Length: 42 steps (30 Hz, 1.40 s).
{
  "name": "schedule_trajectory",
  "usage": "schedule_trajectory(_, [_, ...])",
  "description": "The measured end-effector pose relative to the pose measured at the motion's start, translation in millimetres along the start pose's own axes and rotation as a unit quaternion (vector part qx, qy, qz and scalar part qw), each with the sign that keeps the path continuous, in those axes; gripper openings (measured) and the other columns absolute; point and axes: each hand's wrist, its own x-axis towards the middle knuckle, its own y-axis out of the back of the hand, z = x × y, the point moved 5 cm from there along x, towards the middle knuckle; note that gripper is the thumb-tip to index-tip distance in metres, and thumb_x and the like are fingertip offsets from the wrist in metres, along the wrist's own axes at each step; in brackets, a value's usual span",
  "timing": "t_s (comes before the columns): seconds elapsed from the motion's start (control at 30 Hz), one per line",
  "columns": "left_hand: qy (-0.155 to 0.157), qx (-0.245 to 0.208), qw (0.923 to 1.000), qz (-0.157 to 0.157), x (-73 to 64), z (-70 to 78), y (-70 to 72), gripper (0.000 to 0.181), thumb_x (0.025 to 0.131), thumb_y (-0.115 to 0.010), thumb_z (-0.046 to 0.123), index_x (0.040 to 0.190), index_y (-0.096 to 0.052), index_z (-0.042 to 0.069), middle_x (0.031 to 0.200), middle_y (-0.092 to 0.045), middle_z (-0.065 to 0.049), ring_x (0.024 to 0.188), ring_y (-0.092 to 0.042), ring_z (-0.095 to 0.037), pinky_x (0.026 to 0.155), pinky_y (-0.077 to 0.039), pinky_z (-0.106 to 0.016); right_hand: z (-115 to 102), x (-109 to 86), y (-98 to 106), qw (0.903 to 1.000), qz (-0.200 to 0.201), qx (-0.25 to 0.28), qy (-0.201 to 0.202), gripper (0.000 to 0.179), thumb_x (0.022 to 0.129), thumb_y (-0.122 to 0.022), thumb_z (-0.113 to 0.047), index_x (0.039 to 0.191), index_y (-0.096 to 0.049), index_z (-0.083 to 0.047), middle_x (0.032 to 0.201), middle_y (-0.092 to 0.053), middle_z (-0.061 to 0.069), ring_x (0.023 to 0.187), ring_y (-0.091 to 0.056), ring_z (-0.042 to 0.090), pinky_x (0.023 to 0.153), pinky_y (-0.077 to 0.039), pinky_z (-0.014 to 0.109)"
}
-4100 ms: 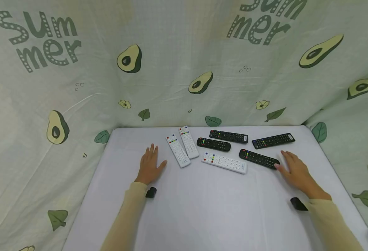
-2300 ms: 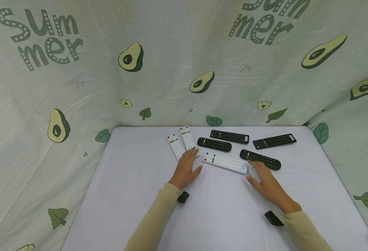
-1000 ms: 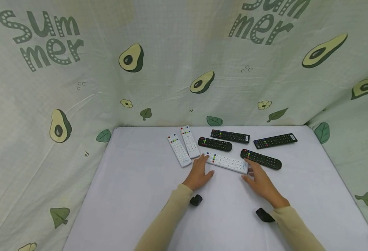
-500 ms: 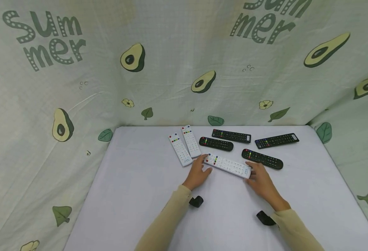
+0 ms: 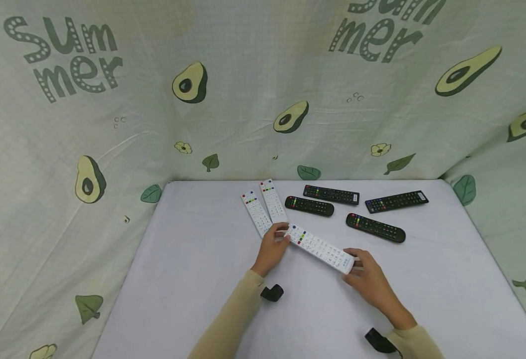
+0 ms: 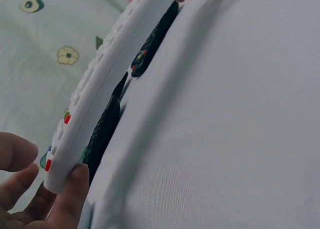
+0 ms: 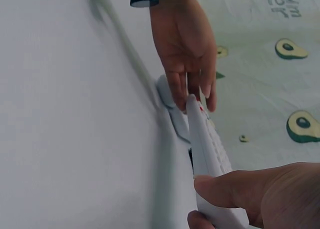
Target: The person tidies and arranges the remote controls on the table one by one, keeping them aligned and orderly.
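A white remote control (image 5: 320, 249) with colored buttons hangs slantwise above the table, held at both ends. My left hand (image 5: 269, 252) holds its left end; in the left wrist view the fingertips (image 6: 72, 189) sit at the end with the red button. Around the opposite end my right hand (image 5: 370, 281) grips, thumb along the near side, as the right wrist view shows with the thumb (image 7: 220, 189). Just beyond my left hand lie two more white remotes, the outer one (image 5: 255, 209) and the inner one (image 5: 272, 199), the outer one's lower end partly hidden.
Several black remotes lie toward the back: one at the rear (image 5: 331, 194), one before it (image 5: 309, 206), one at far right (image 5: 396, 201), one nearer (image 5: 376, 228). A white cloth covers the table (image 5: 316, 319). Behind hangs a patterned curtain (image 5: 240, 75).
Both hands came inward to the white remote, which lay flat. They have taken its ends, lifted it and drawn it nearer, the right end swinging closest to the person. The other remotes stay put.
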Motion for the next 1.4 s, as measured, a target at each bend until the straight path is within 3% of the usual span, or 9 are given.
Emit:
schedule_trajectory(0.17, [-0.001, -0.016, 0.9998, 0.006, -10.4, -3.8, 8.7, 0.036, 0.106, -0.059, 0.007, 0.141, -0.059, 0.004, 0.138, -0.061, -0.015, 0.125, -0.061, -0.029, 0.099, -0.057, -0.037, -4, -14.6, -18, 0.9991, -0.017, 0.037, -0.014, 0.070, 0.084, -0.082, 0.006, 0.145, -0.049, 0.005, 0.138, -0.059, 0.026, 0.115, -0.068, 0.035, 0.089, -0.062, 0.030])
schedule_trajectory(0.5, [-0.013, -0.017, 0.9993, 0.031, -28.1, -6.3, 29.4, 0.031, 0.104, -0.055, -0.002, 0.133, -0.064, -0.001, 0.127, -0.066, -0.019, 0.119, -0.066, -0.032, 0.091, -0.057, -0.028, -12, -35.7, -48, 0.9924, -0.027, 0.113, -0.039, 0.070, 0.079, -0.084, 0.008, 0.142, -0.055, 0.000, 0.132, -0.061, 0.018, 0.109, -0.069, 0.024, 0.087, -0.061, 0.025])
schedule_trajectory(0.63, [-0.001, -0.026, 0.9988, 0.040, -33.0, -7.8, 36.7, 0.030, 0.104, -0.055, -0.002, 0.132, -0.065, -0.001, 0.126, -0.066, -0.020, 0.114, -0.066, -0.029, 0.088, -0.056, -0.026, -16, -39.9, -57, 0.9881, -0.034, 0.145, -0.038, 0.064, 0.083, -0.081, 0.008, 0.141, -0.057, 0.000, 0.129, -0.061, 0.016, 0.108, -0.069, 0.023, 0.086, -0.062, 0.026])
schedule_trajectory(0.87, [0.029, -0.038, 0.9977, 0.049, -39.1, -11.7, 47.1, 0.029, 0.103, -0.055, -0.003, 0.130, -0.066, -0.001, 0.126, -0.067, -0.018, 0.109, -0.066, -0.021, 0.086, -0.053, -0.021, -21, -47.2, -76, 0.9804, -0.090, 0.174, -0.020, 0.057, 0.089, -0.076, 0.001, 0.141, -0.054, 0.005, 0.125, -0.062, 0.017, 0.107, -0.069, 0.025, 0.081, -0.061, 0.027])
schedule_trajectory(1.1, [0.017, -0.028, 0.9983, 0.048, -41.0, -14.3, 54.6, 0.029, 0.101, -0.056, -0.005, 0.128, -0.067, -0.005, 0.125, -0.070, -0.020, 0.107, -0.067, -0.022, 0.085, -0.052, -0.019, -24, -49.8, -93, 0.9679, -0.144, 0.206, 0.009, 0.057, 0.090, -0.074, 0.002, 0.142, -0.050, 0.009, 0.122, -0.064, 0.019, 0.103, -0.069, 0.024, 0.081, -0.061, 0.026])
schedule_trajectory(1.4, [0.038, -0.002, 0.9983, 0.044, -44.4, -20.3, 62.3, 0.027, 0.103, -0.056, 0.000, 0.125, -0.073, 0.000, 0.130, -0.071, -0.016, 0.109, -0.066, -0.022, 0.089, -0.051, -0.028, -34, -50.9, -110, 0.9526, -0.194, 0.233, 0.030, 0.058, 0.090, -0.073, 0.004, 0.141, -0.046, 0.014, 0.116, -0.065, 0.017, 0.095, -0.070, 0.024, 0.077, -0.059, 0.025])
